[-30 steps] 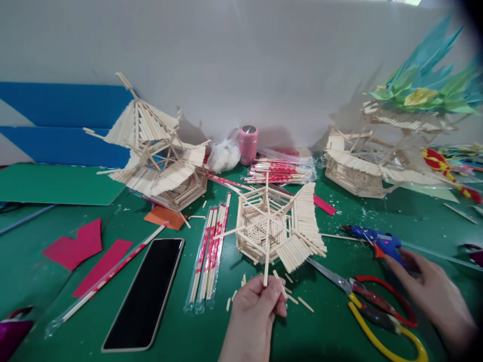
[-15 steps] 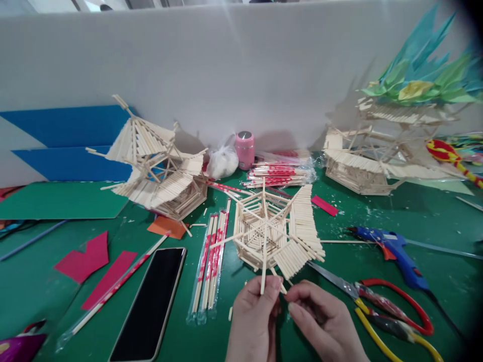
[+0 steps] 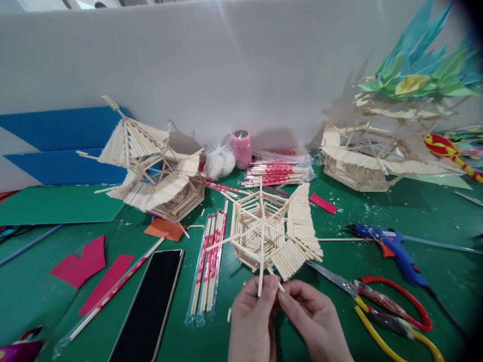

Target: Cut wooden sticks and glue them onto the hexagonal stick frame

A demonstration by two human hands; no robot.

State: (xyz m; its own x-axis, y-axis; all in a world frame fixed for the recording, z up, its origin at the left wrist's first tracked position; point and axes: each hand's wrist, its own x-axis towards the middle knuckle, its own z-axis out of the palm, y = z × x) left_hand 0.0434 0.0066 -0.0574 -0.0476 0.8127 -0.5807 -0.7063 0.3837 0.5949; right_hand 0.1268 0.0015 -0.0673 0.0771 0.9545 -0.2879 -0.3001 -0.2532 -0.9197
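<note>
1. A phone (image 3: 149,306), its screen dark, lies flat on the green surface (image 3: 377,213).
2. A pink flask (image 3: 242,151) stands beside a white plastic bag (image 3: 220,162) near a pale wall (image 3: 226,65).
3. Blue panels (image 3: 64,130) rise behind a flat green board (image 3: 60,205), at left.
4. A notched red paper cutout (image 3: 83,264) lies left of the phone.

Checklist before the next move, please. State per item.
1. Short stick in left hand: ok.
2. Right hand gripping it too: cannot tell, fingertips overlap there.
3. Glue gun lying clear of both hands: ok.
4. Glue gun hot: cannot tell.
5. Scissors fully in view: not ok, tips hidden by the frame.
6. Frame slatted all round: not ok, some sides bare.
</note>
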